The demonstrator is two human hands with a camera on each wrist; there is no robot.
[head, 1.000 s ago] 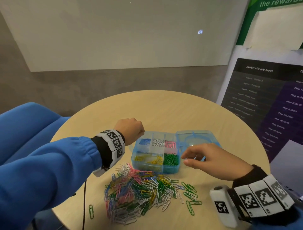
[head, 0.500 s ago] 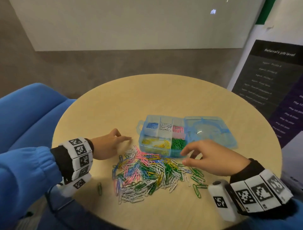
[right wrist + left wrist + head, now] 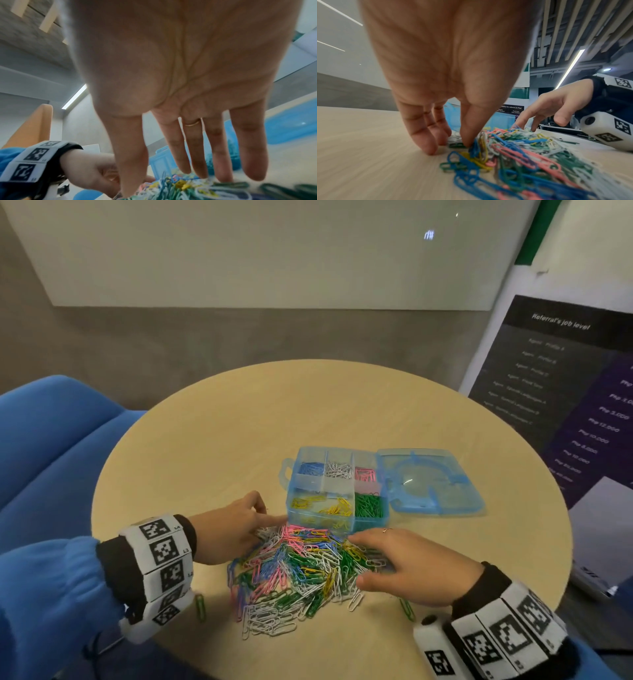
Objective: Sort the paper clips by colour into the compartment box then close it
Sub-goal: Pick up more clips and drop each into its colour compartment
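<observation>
1. The round table has bare wood across its far half and along its left side; the pile of mixed clips lies near the near edge, with a thin strip of bare top between the two.
2. The box sits right of the table's middle, its near wall touching the far edge of the pile. Its long axis runs left to right, handle at the left end.
3. The lid lies open and flat to the right of the box, well short of the table's right rim.
4. Back compartments hold blue, white and pink clips, left to right; front ones hold yellow, then green.
5. A green clip lies alone near the left wrist, long axis pointing away from the person; another lies near the right wrist close to the near rim.
6. The left hand is at the pile's far-left corner, just beside the box's near-left corner; in the left wrist view thumb and fingers curl down into the clips, and whether they pinch one cannot be told.
7. The right hand rests palm down on the pile's right side, fingers straight and spread, gripping nothing, fingertips pointing left.
8. A blue seat adjoins the table's left; a poster stands beyond the right rim.
</observation>
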